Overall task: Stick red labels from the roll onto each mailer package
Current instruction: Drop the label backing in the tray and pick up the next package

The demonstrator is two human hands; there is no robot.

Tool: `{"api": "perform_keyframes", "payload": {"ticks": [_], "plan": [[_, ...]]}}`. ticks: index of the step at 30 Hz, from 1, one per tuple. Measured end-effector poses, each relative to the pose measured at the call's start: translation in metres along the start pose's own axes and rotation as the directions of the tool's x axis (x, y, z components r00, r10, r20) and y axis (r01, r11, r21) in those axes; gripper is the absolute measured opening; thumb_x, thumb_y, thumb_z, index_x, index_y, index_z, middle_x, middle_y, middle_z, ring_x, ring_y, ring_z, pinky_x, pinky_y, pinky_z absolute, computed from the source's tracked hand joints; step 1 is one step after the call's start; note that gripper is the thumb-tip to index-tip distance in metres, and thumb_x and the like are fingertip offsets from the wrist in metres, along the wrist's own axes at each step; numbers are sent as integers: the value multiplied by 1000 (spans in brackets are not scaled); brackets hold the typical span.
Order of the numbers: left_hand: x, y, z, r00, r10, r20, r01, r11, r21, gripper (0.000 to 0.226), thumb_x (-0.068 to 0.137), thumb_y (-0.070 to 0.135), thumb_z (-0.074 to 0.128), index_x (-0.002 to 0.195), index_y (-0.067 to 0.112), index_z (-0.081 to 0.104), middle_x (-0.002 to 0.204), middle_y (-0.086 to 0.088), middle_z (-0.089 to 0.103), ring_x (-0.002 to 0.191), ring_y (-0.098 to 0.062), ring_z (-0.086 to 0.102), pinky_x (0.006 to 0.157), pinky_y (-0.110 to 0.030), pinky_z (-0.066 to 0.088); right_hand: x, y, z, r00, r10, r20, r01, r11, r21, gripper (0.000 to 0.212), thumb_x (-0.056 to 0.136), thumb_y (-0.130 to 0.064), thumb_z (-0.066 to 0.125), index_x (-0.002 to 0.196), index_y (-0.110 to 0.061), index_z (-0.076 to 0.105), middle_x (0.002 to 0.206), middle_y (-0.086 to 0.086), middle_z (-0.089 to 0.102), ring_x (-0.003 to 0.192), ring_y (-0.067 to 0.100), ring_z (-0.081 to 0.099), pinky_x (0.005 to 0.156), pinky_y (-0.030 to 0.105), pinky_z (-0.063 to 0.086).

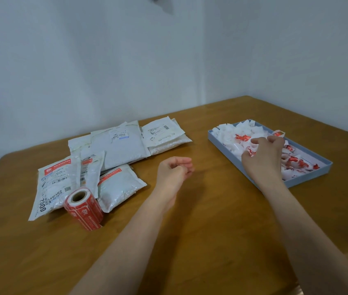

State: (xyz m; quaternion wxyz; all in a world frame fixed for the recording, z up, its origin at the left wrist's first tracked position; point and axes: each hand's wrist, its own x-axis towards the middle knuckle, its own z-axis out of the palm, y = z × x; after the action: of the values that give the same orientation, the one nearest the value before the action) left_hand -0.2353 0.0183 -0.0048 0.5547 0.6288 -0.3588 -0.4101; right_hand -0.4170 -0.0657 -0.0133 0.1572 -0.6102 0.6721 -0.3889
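Right grip (263, 154): over the blue tray (217, 138), fingers curled down among the scrap backing papers (232, 135); appears to pinch a scrap w/ red print near the thumb, but exactly what is held can't be told. Left grip (176, 169): hovers above the worktop (190, 241), fingers loosely curled, holding nothing.

Label roll (84, 208): lies on its side at worktop left, cardboard core facing the camera, touching the front mailers. Judged light, fairly stiff as a wound cylinder; likely to roll if nudged. Best hold: around the outer wrap w/ one grip, other grip peeling the free end. Free end not visible from here. Single labels judged thin, floppy, tacky; take by one corner, keep sticky face clear of fingers.

Mailers (117, 150): overlapping pile behind and beside the roll, approx. 6–7 pcs, exact count unclear. White poly film, judged light, soft, slippery; padded contents give an uneven face. Front three show red labels (57, 168); rear ones show none visible. Rec. press flat w/ palm, smooth label from centre outward
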Motion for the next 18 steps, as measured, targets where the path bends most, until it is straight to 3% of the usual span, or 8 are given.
{"api": "perform_keyframes", "payload": {"ticks": [6,10,13,18], "plan": [[6,-7,-15,997,-39,-64,41,998,37,28,89,-6,53,97,15,68,103,-5,68,94,-17,68,88,-31,56,-8,-19,11,1000,-23,15,24,995,-95,61,91,-22,59,142,-1,33,148,18,31,138,32,26,111,42,27],[12,-9,-26,993,-51,-110,55,998,35,27,89,-6,53,99,14,68,103,-4,68,94,-17,67,82,-27,55,-14,-30,21,992,-108,69,111,993,-38,48,91,-18,58,133,3,45,146,14,30,134,29,29,106,37,32],[20,-10,-35,987,-56,-153,59,998,17,27,90,-6,52,98,15,67,102,-4,68,94,-18,67,78,-25,54,-14,-42,34,978,-137,156,135,991,25,54,91,-19,59,139,-2,39,142,13,37,131,27,37,104,38,37],[38,-11,-45,968,-72,-241,63,997,-44,25,92,-2,52,105,17,62,107,-2,63,96,-18,64,87,-28,54,-14,-61,61,916,-153,371,117,986,118,59,93,-23,61,145,-14,35,148,8,37,133,22,40,105,33,37]]}}
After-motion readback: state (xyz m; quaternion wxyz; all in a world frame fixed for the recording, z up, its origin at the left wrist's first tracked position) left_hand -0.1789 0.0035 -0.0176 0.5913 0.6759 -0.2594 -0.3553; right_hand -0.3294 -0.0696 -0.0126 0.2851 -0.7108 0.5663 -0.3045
